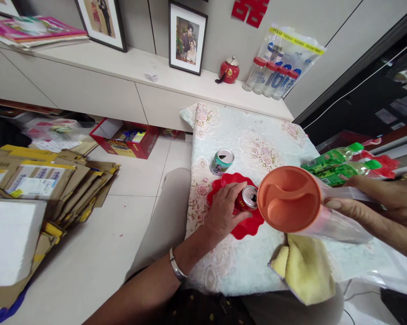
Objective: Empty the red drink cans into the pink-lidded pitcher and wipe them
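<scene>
My left hand [225,207] is wrapped round a red drink can [246,199], which has its top opened and stands in a red scalloped plate [247,228]. In my right hand [382,207] is a clear plastic pitcher [342,228] with an orange lid [289,201], gripped by its handle. The pitcher is tilted over on its side, its lid facing me and close to the can's right side. Behind the plate stands a green and silver can [222,161], opened too. A yellow cloth [306,268] lies at the table's near edge.
A floral tablecloth [237,131] covers the table. Green drink bottles [335,158] lie at its right. On the ledge behind are several red-lidded glass jars [269,79], a red pot [229,70] and a framed photo [188,38]. Flattened cardboard [74,189] and a red box [125,140] occupy the floor.
</scene>
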